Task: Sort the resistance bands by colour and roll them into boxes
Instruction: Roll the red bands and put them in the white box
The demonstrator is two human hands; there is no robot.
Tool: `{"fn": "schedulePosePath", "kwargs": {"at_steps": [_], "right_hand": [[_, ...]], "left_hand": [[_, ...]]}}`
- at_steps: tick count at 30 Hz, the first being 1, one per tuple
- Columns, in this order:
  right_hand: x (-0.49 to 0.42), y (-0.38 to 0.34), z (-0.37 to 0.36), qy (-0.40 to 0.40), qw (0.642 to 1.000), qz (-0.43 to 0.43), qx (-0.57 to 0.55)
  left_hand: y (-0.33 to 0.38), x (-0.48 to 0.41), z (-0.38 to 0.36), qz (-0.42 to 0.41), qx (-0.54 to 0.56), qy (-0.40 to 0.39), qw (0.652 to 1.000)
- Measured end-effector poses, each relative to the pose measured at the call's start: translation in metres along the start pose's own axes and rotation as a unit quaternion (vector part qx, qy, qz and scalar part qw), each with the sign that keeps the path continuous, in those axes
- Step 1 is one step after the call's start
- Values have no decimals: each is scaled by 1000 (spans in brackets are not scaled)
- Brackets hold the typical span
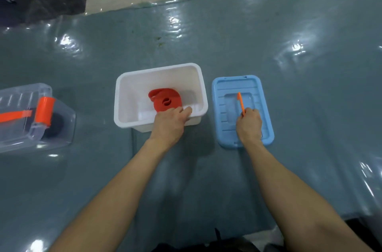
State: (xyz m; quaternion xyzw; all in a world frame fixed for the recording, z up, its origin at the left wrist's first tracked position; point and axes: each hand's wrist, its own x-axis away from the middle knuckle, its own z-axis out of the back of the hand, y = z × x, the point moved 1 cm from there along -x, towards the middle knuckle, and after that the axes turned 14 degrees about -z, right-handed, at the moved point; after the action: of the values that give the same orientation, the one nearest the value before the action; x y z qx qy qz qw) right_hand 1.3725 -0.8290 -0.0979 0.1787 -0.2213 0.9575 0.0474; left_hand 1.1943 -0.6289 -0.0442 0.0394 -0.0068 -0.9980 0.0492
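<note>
Left grip (168,122) hooks box (117,107); right grip (249,123) pinches handle (240,102).

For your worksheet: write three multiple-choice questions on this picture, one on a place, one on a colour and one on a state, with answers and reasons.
1. Where is the rolled band?
A on the floor sheet
B in the white box
C in the clear box

2. What colour is the lid beside that box?
A blue
B green
C yellow

3. What is the right hand doing?
A lying flat and open
B holding the band
C pinching the lid's orange handle

Answers:
1 B: the red roll lies on the box's bottom.
2 A: the lid is light blue.
3 C: the fingers close on the raised handle.
</note>
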Motion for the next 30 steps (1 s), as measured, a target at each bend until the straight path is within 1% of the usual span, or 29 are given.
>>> {"fn": "schedulePosePath", "kwargs": {"at_steps": [3, 5, 6, 8, 9, 10, 12, 14, 15, 16, 17, 18, 20, 21, 22, 23, 25, 26, 27, 28, 29, 30], "right_hand": [[-6, 3, 12, 37, 998, 5, -59], [-8, 5, 30, 68, 991, 25, -109], [-9, 5, 42, 81, 987, 41, -134], [-9, 0, 68, 102, 975, 82, -178], [-7, -7, 82, 113, 968, 110, -193], [-5, -15, 95, 121, 962, 139, -202], [1, -37, 115, 118, 950, 201, -210], [10, -62, 126, 92, 937, 263, -213], [15, -76, 128, 74, 930, 290, -211], [21, -89, 127, 57, 924, 316, -206], [28, -101, 124, 41, 918, 342, -196], [35, -113, 118, 24, 912, 367, -184], [53, -136, 103, -11, 899, 409, -156], [63, -147, 95, -28, 893, 428, -138], [74, -157, 87, -43, 884, 451, -118], [85, -164, 78, -45, 871, 482, -88], [106, -169, 57, 5, 828, 561, 7], [114, -167, 47, 25, 807, 587, 56], [120, -162, 39, 29, 798, 596, 85], [123, -157, 33, 28, 799, 594, 88], [124, -151, 29, 23, 810, 582, 61], [123, -148, 27, 22, 831, 556, 5]], "left_hand": [[1, 2, 3, 11, 32, -31, 999], [1, 1, 15, 40, 118, -24, 992], [2, -2, 24, 62, 175, 5, 983], [2, -16, 44, 108, 269, 98, 952], [2, -25, 55, 140, 315, 143, 928], [1, -35, 66, 180, 368, 180, 894], [-3, -50, 89, 254, 484, 232, 805], [-14, -53, 110, 288, 587, 281, 703], [-22, -50, 118, 296, 618, 303, 663], [-31, -43, 124, 301, 633, 319, 637], [-40, -34, 129, 309, 639, 328, 624], [-49, -23, 131, 320, 636, 333, 618], [-65, 0, 128, 349, 614, 346, 618], [-71, 11, 125, 366, 602, 360, 612], [-76, 21, 120, 386, 593, 378, 597], [-80, 31, 115, 407, 587, 399, 575], [-86, 45, 104, 448, 576, 438, 525], [-88, 51, 98, 462, 575, 449, 504], [-89, 55, 91, 473, 575, 457, 487], [-88, 60, 84, 479, 575, 462, 476], [-87, 63, 76, 484, 575, 463, 469], [-86, 66, 70, 488, 576, 463, 465]]}}
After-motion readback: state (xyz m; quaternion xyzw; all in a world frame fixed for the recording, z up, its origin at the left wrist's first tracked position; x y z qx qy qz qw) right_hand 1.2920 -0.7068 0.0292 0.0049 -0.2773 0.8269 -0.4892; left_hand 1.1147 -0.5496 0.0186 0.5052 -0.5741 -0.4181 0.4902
